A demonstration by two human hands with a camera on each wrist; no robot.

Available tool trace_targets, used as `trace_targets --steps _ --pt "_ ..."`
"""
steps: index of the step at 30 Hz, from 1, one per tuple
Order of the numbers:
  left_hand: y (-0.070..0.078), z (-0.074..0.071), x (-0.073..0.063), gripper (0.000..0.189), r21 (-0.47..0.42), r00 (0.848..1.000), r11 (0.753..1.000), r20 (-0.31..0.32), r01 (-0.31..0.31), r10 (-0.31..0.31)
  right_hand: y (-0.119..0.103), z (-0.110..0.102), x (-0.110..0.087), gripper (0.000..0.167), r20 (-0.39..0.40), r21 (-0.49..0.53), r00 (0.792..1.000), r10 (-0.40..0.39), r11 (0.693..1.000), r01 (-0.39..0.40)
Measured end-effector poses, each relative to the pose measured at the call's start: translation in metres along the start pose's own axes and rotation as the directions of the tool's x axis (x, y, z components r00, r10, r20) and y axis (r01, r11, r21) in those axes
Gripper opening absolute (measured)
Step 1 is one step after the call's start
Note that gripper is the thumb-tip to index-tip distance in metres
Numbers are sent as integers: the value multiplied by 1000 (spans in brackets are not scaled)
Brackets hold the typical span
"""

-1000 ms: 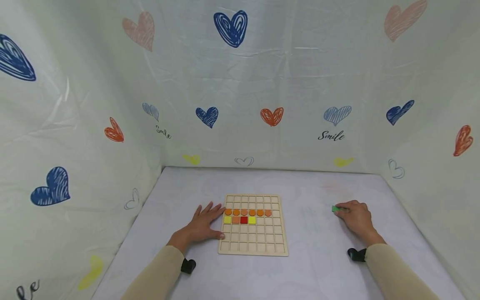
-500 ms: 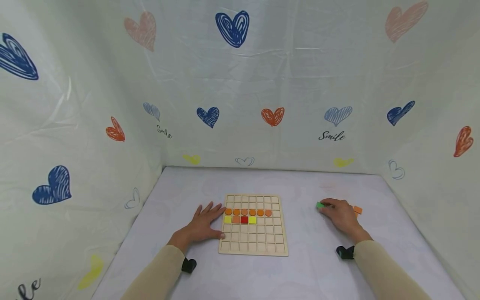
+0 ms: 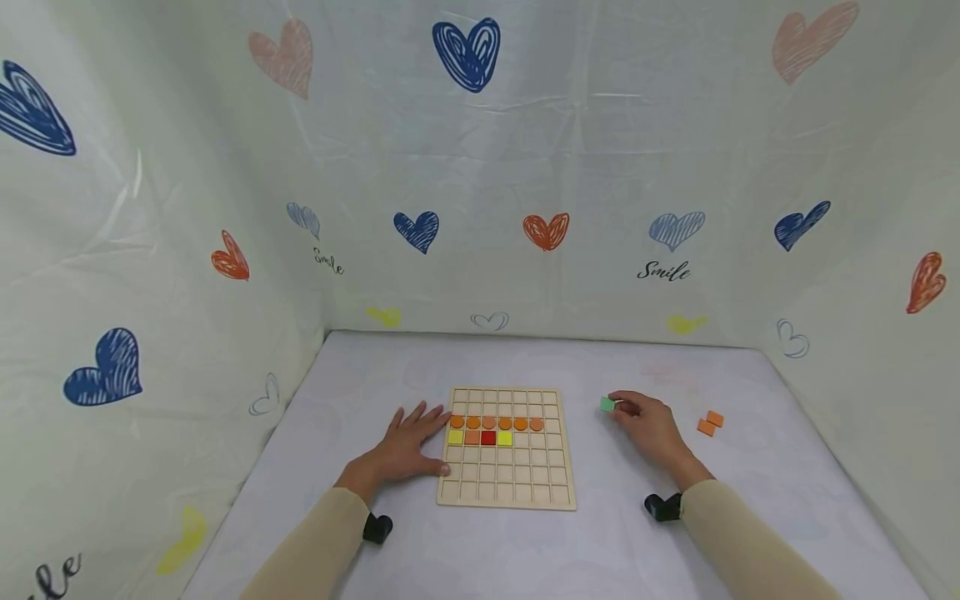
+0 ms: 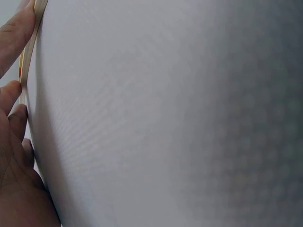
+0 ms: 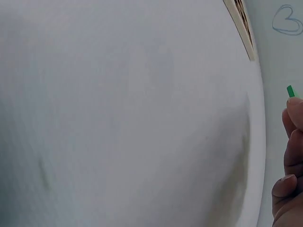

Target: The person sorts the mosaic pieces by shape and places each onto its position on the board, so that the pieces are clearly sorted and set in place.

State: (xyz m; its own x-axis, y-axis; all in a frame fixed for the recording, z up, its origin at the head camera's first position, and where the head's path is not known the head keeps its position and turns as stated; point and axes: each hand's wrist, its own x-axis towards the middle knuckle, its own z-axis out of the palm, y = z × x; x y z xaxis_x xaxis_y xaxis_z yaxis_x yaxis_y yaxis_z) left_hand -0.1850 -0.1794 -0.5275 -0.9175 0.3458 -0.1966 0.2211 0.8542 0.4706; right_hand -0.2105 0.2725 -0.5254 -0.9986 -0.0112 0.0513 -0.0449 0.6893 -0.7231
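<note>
A wooden grid board point(image 3: 507, 475) lies flat on the white table. One of its rows holds several orange round pieces point(image 3: 496, 424); the row below has yellow, orange, red and yellow squares point(image 3: 480, 438). My left hand point(image 3: 411, 446) rests flat on the table, fingers spread and touching the board's left edge point(image 4: 27, 71). My right hand point(image 3: 645, 421) is to the right of the board and pinches a small green square tile point(image 3: 607, 404) at its fingertips; the tile's edge point(image 5: 290, 91) also shows in the right wrist view.
Two loose orange square tiles point(image 3: 709, 423) lie on the table right of my right hand. White cloth walls with printed hearts point(image 3: 465, 54) close in the table on the left, back and right.
My right hand has carried the green tile leftward toward the board, uncovering the two orange tiles behind it. The left hand and the board have stayed put.
</note>
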Motion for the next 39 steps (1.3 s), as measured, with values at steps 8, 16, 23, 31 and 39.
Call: trace_targets --steps 8,16,23,31,39 --pt "-1 0 1 101 5 1000 1000 -2 -2 2 -19 19 0 30 -25 42 999 -33 999 34" --pt "0 1 1 100 7 1000 1000 -2 14 -14 -37 36 -3 29 -5 74 999 -47 996 48" --pt "1 0 1 100 4 1000 1000 -4 17 -17 -54 50 -6 28 17 100 997 -74 992 72" --pt "2 0 0 99 1 1000 1000 -10 12 -12 -67 62 -9 26 61 153 995 -84 985 73" --pt "2 -1 0 99 -3 1000 1000 -10 15 -15 -76 75 -10 27 115 202 989 -97 977 73"
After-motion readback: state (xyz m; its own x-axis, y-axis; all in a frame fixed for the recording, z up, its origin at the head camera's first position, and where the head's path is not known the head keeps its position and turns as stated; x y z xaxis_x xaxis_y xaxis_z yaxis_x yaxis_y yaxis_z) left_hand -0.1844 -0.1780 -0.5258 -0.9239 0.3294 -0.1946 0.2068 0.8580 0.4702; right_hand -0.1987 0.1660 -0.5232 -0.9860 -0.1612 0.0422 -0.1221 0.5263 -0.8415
